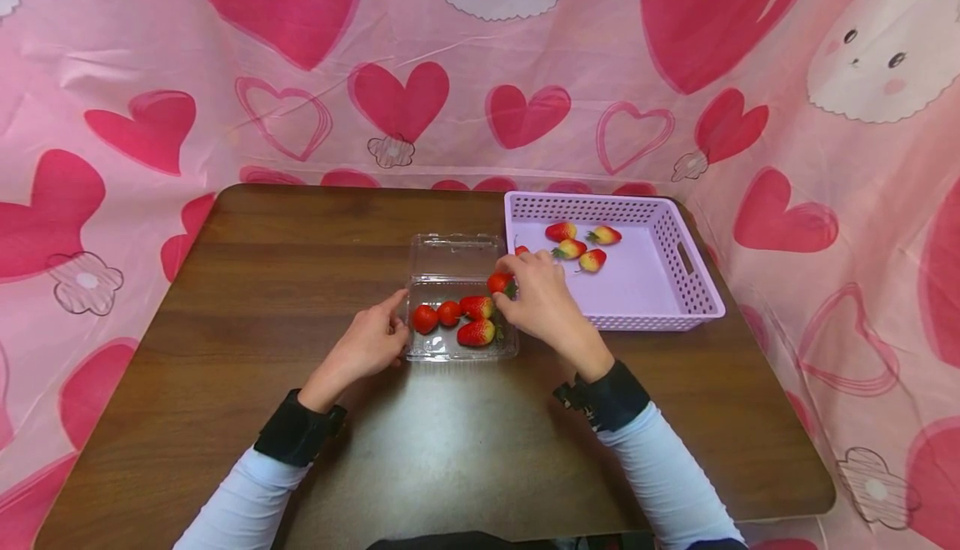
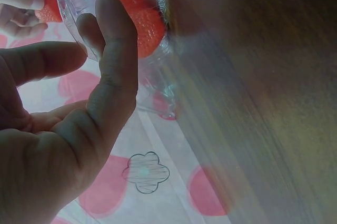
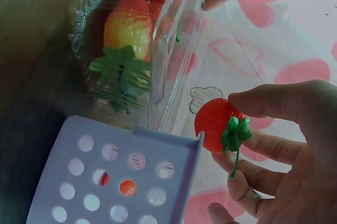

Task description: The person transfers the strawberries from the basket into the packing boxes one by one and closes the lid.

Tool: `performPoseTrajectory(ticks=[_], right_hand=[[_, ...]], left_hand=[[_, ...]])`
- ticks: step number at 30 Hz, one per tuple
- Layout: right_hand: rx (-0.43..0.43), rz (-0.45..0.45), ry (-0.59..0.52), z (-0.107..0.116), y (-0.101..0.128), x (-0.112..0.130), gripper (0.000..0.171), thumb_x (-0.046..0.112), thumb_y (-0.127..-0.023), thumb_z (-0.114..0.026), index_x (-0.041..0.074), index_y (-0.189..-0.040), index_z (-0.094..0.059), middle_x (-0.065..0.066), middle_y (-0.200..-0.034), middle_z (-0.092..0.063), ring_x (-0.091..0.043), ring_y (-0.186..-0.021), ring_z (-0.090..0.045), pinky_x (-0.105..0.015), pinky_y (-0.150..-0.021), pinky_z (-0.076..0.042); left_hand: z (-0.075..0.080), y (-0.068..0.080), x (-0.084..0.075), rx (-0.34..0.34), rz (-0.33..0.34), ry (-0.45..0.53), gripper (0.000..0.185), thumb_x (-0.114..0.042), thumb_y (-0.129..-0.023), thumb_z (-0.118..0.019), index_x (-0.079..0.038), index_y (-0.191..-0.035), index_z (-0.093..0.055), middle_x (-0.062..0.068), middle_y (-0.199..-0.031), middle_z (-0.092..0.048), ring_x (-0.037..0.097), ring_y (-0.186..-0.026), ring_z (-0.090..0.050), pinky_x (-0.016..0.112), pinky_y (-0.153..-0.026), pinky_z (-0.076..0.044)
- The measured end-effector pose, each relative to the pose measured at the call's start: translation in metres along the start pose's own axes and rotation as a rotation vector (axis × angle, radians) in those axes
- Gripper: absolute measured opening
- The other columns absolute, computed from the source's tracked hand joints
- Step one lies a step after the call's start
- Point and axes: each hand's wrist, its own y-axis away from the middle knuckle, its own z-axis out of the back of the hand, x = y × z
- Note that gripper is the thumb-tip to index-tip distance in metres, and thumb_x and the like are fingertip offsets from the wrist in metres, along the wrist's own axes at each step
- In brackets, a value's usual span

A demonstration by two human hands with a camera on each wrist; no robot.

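Observation:
My right hand (image 1: 542, 296) pinches a red strawberry (image 3: 213, 125) with a green leafy cap between thumb and fingers, above the right side of a clear plastic clamshell box (image 1: 461, 352). The box stands with its lid (image 1: 457, 254) folded back. Inside lie two red strawberries, one of them the left strawberry (image 1: 424, 319), and two red-and-yellow strawberries, including the front one (image 1: 476, 333). My left hand (image 1: 371, 335) touches the box's left side with its fingers, the index finger extended along the edge.
A lilac perforated basket (image 1: 637, 322) stands right of the box. In it lie several red-and-yellow strawberries (image 1: 592, 261) and a red strawberry (image 1: 521, 250), partly hidden by my right hand. Behind the brown table (image 1: 300, 258) hangs a pink heart-patterned cloth (image 1: 300, 150).

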Motion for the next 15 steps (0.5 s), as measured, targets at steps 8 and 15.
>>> performPoseTrajectory(ticks=[8,15], right_hand=[[-0.011,0.036,0.009,-0.008,0.001,0.001,0.033,0.020,-0.087,-0.082,0.008,-0.116,-0.072,-0.010,-0.105,-0.070,-0.029,-0.099,-0.052,-0.048,-0.089,-0.044],[0.013,0.025,0.016,-0.013,0.000,0.004,0.037,0.022,-0.086,-0.084,0.009,-0.119,-0.072,-0.011,-0.109,-0.070,-0.029,-0.103,-0.052,-0.048,-0.093,-0.045]], left_hand=[[0.000,0.000,0.000,-0.001,0.010,-0.007,0.071,-0.004,-0.102,-0.060,-0.001,-0.165,-0.028,0.012,-0.085,-0.058,0.023,-0.060,-0.061,0.033,-0.057,-0.051],[0.000,-0.001,0.000,-0.002,0.006,0.001,0.071,-0.003,-0.102,-0.059,-0.001,-0.165,-0.028,0.012,-0.086,-0.058,0.023,-0.061,-0.061,0.034,-0.058,-0.052]])
